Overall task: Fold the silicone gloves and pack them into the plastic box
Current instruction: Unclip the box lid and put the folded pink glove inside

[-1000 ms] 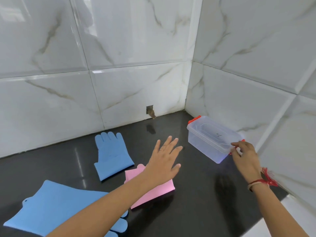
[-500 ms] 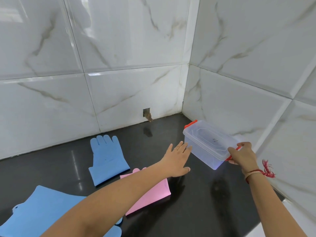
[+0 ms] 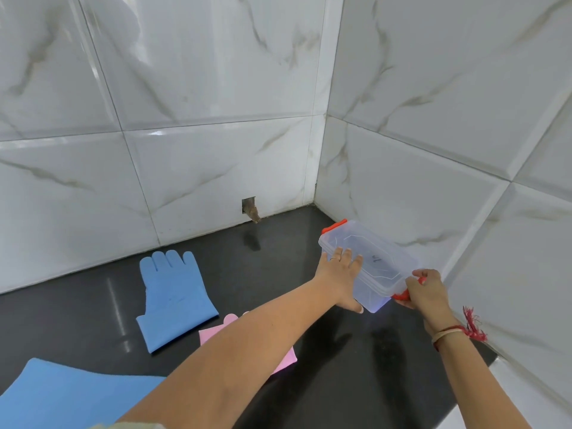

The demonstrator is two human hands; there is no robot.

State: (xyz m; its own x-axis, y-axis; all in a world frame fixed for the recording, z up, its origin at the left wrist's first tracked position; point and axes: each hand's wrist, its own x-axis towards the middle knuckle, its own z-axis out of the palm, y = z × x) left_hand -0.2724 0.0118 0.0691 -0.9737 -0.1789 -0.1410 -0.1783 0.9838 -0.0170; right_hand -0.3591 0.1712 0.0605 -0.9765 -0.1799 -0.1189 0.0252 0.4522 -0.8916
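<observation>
Toward the far right corner of the tabletop (image 3: 93, 305), seen from the head view: one plastic box (image 3: 376, 267), lid on, apparently held just off the surface. Long axis from near right to far left, roughly along the side wall.

At its near short end, right hand (image 3: 425, 289), fingers curled round the near latch (image 3: 402, 295). On the lid's left part, left hand (image 3: 339, 275), fingers straight and slightly apart, laid flat on top, thumb down by the long side wall. At the opposite end, far latch (image 3: 334, 226), untouched, closer to the left hand than to the right.

Likely next: freeing the near clip, a pull back along that long axis.

Counted: box, one; latches, two; gloves, three.
- Blue glove (image 3: 175, 300): flat, unfolded, well left of the box.
- Second blue glove (image 3: 62, 394): cut by the lower left edge.
- Pink glove (image 3: 216, 331): partly under the left forearm, seemingly folded.

None in the box yet.
</observation>
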